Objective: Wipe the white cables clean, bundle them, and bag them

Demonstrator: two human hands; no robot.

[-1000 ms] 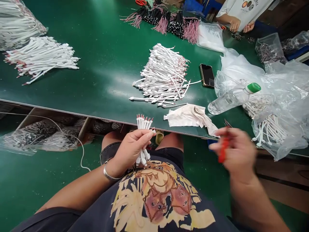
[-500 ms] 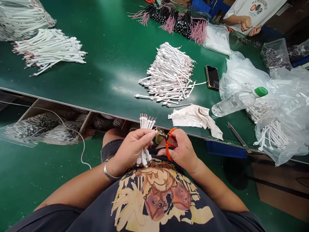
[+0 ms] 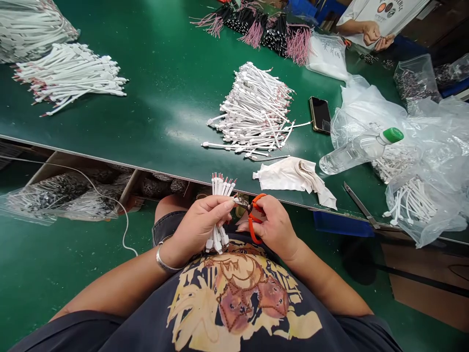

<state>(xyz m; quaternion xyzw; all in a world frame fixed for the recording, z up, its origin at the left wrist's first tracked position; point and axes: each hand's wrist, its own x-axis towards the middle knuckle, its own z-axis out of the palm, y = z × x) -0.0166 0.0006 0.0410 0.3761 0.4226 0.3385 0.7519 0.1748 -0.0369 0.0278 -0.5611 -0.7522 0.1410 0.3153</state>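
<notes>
My left hand (image 3: 205, 217) is closed around a bundle of short white cables (image 3: 218, 239). Their red wire ends point up above my fingers, and white connectors hang below. Between my left thumb and forefinger is the tip of one more piece, mostly hidden. My right hand (image 3: 278, 227) grips orange-handled scissors (image 3: 252, 215), fingers through the loops. Their blades reach the left fingertips, touching or very close to the pinched end. On the table beyond lies a loose pile of white cables (image 3: 252, 107).
A cloth (image 3: 289, 175), a phone (image 3: 320, 115), a tilted bottle with green cap (image 3: 355, 152) and a metal blade (image 3: 361, 204) lie right on the green table (image 3: 164, 98). More white cables (image 3: 73, 76) lie left. A co-worker's hands (image 3: 377, 36) show at upper right.
The scissors and my right hand have shifted slightly, with the blades closer to the left fingertips. The whole view has moved a little; the left hand keeps its hold.
</notes>
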